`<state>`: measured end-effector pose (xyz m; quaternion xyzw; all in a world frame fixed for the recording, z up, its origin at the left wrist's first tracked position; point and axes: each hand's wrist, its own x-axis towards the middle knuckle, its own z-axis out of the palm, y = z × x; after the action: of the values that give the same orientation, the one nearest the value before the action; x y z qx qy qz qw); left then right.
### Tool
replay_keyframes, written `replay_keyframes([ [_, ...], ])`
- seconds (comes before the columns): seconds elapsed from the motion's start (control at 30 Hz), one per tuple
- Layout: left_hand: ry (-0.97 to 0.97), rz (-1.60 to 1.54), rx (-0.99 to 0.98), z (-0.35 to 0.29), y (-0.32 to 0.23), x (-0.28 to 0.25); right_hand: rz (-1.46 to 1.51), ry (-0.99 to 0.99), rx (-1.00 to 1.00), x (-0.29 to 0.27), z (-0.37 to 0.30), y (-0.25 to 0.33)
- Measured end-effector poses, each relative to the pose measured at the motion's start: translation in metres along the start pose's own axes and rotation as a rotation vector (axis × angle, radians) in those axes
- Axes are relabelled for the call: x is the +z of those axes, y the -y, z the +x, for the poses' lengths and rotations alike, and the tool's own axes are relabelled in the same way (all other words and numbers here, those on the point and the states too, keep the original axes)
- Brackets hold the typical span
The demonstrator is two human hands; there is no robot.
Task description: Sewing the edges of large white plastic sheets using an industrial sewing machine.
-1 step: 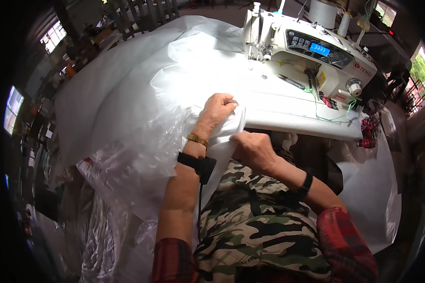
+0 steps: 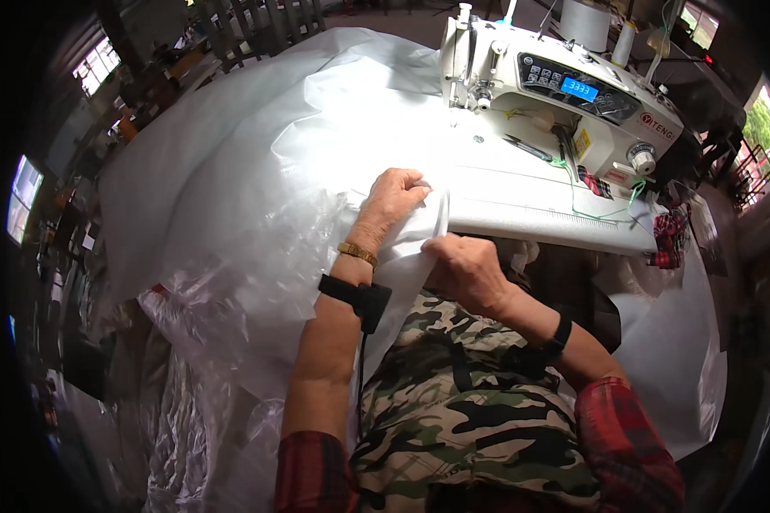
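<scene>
A large, thin white sheet, part cloudy and part shiny like plastic film, is heaped over the left of the sewing table and hangs down its near side. My left hand rests on it near the table's front edge, fingers curled and closed on the material. Just below and to the right, my right hand pinches the sheet's edge, which runs folded between the two hands. The white sewing machine stands beyond them at the right, its needle area apart from both hands.
Black tweezers lie on the white table beneath the machine arm. Green thread trails toward red plaid cloth scraps at the right end. Thread cones stand behind the machine. Another white sheet hangs at the lower right.
My right hand has shifted very slightly to the right, drawing the pinched edge of the sheet with it. My left hand stays almost where it was.
</scene>
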<state>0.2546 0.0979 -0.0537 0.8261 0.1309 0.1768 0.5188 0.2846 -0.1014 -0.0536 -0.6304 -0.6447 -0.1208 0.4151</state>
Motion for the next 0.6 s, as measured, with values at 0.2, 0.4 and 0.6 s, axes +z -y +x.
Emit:
replay_keyframes([
  [0.2,0.044,0.078,-0.034,-0.001,-0.011,0.000,-0.237,0.290,0.193,-0.014,-0.033,-0.008],
  [0.4,0.053,0.058,-0.048,0.000,0.000,-0.003,-0.375,0.213,0.073,-0.037,-0.003,0.003],
  [0.6,0.054,0.033,-0.026,0.004,-0.003,-0.004,-0.441,0.272,-0.040,-0.017,0.018,-0.036],
])
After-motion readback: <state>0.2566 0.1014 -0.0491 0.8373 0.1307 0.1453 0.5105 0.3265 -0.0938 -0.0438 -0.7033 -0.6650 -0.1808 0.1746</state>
